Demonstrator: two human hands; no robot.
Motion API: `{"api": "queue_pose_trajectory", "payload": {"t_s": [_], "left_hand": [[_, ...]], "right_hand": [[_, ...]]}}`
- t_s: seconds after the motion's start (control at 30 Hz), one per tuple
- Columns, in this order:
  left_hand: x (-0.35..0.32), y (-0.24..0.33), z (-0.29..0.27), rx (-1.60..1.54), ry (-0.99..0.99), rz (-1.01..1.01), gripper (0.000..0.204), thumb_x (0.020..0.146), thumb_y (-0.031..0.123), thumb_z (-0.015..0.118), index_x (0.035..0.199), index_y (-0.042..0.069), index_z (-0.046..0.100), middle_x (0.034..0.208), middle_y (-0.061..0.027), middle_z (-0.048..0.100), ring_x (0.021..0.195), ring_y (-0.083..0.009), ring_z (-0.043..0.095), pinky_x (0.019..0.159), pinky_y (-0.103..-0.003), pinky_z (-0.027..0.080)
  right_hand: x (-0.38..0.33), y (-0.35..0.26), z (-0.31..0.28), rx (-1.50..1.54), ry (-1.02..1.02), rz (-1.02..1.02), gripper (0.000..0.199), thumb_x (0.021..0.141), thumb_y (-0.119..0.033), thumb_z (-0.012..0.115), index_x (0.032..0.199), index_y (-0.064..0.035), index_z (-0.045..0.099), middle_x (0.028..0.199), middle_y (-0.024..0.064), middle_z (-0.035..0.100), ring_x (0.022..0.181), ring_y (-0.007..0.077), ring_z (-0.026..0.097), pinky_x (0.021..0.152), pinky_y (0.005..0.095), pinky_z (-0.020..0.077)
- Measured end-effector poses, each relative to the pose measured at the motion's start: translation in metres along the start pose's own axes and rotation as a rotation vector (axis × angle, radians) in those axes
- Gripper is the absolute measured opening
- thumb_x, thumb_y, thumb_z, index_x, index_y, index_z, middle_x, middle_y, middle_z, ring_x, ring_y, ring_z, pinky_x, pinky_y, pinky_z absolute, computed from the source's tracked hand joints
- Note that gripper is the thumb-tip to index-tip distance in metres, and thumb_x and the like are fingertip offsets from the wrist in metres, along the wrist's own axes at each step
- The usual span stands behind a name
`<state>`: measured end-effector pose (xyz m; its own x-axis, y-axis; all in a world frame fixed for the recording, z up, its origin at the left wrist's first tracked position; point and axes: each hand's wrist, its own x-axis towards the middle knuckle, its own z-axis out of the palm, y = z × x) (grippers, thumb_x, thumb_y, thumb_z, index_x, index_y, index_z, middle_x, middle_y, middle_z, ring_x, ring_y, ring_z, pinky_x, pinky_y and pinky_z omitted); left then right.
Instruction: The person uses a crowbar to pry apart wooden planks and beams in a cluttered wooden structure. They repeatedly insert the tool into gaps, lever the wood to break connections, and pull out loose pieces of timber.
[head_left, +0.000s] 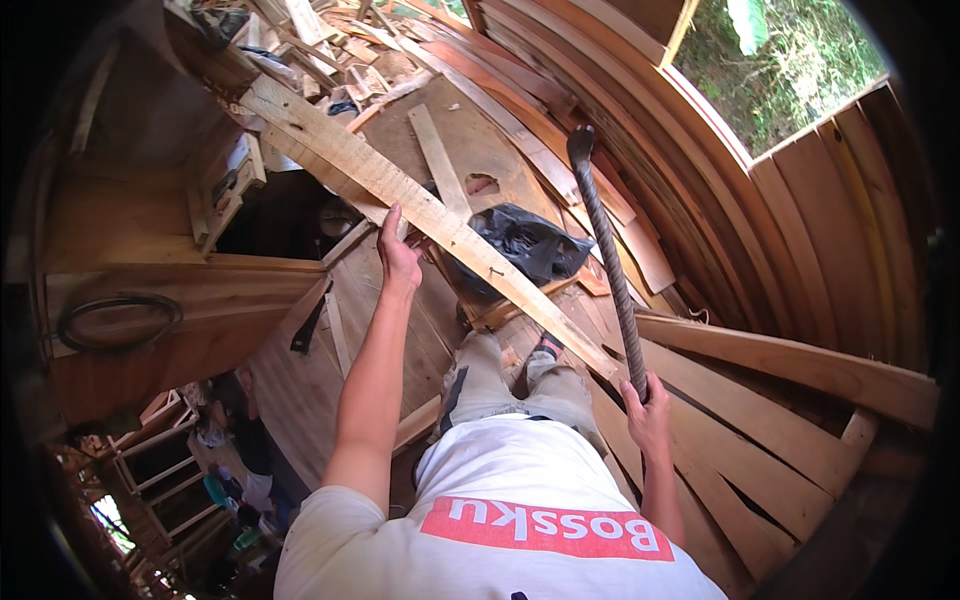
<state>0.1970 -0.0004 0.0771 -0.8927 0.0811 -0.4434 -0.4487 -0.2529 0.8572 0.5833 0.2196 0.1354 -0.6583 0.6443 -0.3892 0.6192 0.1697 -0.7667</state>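
My left hand [400, 250] is closed around the edge of a long, pale wooden plank [435, 215], about midway along it. The plank slants across in front of me from the far left down toward my right side. A bent nail [496, 272] sticks out of its face. In my right hand [649, 408], fingers wrapped round its lower end, is a dark pry bar [610, 250] with a twisted shaft. The bar stands nearly upright in view, its clawed head at the far end, just right of the plank's near end.
Beyond the plank lie a black plastic bag [530, 245] and a heap of scrap wood [345, 50]. Loose boards [740, 430] spread at my right, beside a slatted wall [690, 170] with a window opening. A black coil [118, 322] rests against a wooden panel on the left.
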Motion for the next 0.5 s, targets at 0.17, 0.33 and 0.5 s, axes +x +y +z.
{"api": "queue_pose_trajectory", "payload": {"t_s": [0.17,0.33,0.5], "left_hand": [[0.032,0.037,-0.032,-0.044,0.154,0.020,0.067,0.089,0.055,0.057,0.144,0.020,0.039,0.127,-0.0102,0.052,0.105,-0.0294,0.056,0.085,-0.045,0.049],[0.080,0.071,-0.072,-0.133,0.166,0.033,0.076,0.087,0.061,0.058,0.146,0.019,0.035,0.128,-0.0141,0.053,0.107,-0.0312,0.058,0.084,-0.047,0.051],[0.127,0.092,-0.098,-0.164,0.229,-0.032,0.081,0.086,0.063,0.058,0.145,0.012,0.035,0.122,-0.0183,0.056,0.102,-0.0332,0.061,0.080,-0.047,0.054]], "right_hand": [[-0.002,-0.019,-0.002,-0.211,-0.114,-0.033,0.027,0.087,-0.026,0.067,0.095,-0.0001,0.062,0.065,0.0202,0.055,0.059,0.0364,0.054,0.058,0.0433,0.0421],[-0.003,-0.052,-0.002,-0.452,-0.252,-0.060,0.031,0.086,-0.030,0.067,0.098,-0.0014,0.062,0.071,0.0237,0.061,0.070,0.0438,0.060,0.064,0.0494,0.0445],[0.007,-0.125,-0.001,-0.749,-0.355,-0.036,0.036,0.086,-0.032,0.068,0.103,-0.0012,0.063,0.080,0.0237,0.067,0.081,0.0427,0.065,0.075,0.0503,0.0480]]}}
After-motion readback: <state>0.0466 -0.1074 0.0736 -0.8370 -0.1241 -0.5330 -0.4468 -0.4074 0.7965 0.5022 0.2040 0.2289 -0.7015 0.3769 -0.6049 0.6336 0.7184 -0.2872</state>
